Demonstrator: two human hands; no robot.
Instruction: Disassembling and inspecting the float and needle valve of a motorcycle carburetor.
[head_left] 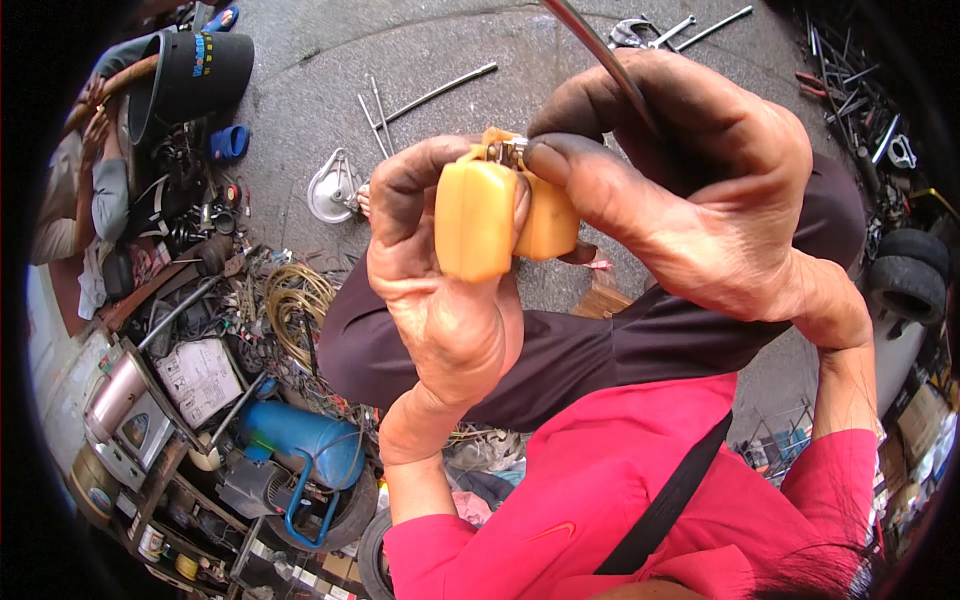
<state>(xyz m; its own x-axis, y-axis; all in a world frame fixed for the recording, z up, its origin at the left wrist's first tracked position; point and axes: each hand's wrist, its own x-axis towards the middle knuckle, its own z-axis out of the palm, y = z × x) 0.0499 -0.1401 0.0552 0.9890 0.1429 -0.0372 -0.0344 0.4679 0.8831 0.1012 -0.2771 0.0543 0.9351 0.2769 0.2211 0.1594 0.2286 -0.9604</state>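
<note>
A yellow plastic carburettor float with two hollow bodies is raised in front of me. My left hand grips it, with fingers wrapped behind and partly hidden by it. Between the two bodies sits a small metal fitting. Thumb and fingertip of my right hand pinch at that fitting. A thin dark rod comes down from the top edge and runs into my right palm; its lower end is hidden there.
On the concrete lie metal rods, a round metal part and wrenches. At left stand a black bucket, a person's hand, coiled hose and a blue compressor tank. Tyres lie at right.
</note>
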